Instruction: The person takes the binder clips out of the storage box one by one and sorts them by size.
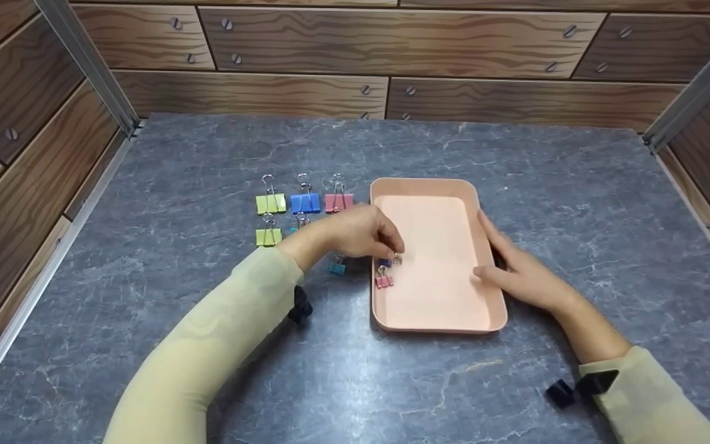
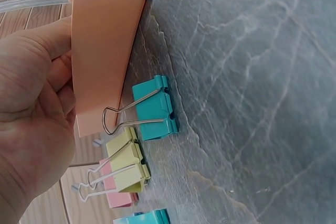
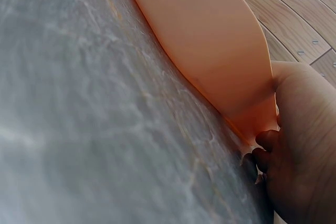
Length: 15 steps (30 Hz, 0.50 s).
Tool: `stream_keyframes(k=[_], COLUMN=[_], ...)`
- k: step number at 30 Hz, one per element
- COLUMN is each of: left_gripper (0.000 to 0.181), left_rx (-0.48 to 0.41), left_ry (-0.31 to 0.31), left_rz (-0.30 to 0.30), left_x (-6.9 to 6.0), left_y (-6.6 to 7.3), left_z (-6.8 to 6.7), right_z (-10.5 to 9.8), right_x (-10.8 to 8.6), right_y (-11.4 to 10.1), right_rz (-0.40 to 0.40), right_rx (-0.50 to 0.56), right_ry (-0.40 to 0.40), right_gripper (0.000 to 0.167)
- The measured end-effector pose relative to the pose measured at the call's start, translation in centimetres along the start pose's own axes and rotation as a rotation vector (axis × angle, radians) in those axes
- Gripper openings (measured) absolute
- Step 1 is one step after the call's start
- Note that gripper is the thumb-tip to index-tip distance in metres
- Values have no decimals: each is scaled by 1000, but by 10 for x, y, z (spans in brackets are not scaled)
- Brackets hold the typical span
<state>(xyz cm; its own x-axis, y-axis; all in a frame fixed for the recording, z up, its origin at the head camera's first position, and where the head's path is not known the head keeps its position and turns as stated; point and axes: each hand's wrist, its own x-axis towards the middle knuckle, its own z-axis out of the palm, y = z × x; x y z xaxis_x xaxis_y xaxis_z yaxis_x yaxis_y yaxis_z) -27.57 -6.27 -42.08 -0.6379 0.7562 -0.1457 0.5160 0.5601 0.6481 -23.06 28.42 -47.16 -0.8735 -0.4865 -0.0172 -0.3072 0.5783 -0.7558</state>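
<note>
A shallow peach tray (image 1: 435, 314) lies on the table. My left hand (image 1: 364, 231) reaches over its left wall, and the thumb and fingers pinch a small binder clip (image 1: 397, 259), mostly hidden by the fingertips. Just under them is a small dark blue binder clip (image 1: 384, 263); a small pink binder clip (image 1: 384, 281) lies nearer me in the tray. In the left wrist view the tray wall hides the fingertips. My right hand (image 1: 524, 274) grips the right wall, thumb inside and fingers outside.
Left of the tray stand rows of larger binder clips: lime (image 1: 270, 204), blue (image 1: 305, 203) and pink (image 1: 338, 202), with another lime clip (image 1: 268, 237) nearer. A small teal clip (image 1: 338, 267) sits beside the tray wall. My left arm covers part of the rows. Wood-patterned panels (image 1: 404, 43) enclose the table.
</note>
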Motion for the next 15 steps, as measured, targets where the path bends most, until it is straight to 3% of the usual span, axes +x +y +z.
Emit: stream_keyframes(k=[15], left_gripper=[13], left_rx=[-9], left_ry=[14], left_rz=[0], left_x=[0], left_y=[1], left_z=[2], right_z=[0], right_x=[-1], right_y=[-1], right_rz=[-2], right_rx=[1], right_ry=[6], right_gripper=[93])
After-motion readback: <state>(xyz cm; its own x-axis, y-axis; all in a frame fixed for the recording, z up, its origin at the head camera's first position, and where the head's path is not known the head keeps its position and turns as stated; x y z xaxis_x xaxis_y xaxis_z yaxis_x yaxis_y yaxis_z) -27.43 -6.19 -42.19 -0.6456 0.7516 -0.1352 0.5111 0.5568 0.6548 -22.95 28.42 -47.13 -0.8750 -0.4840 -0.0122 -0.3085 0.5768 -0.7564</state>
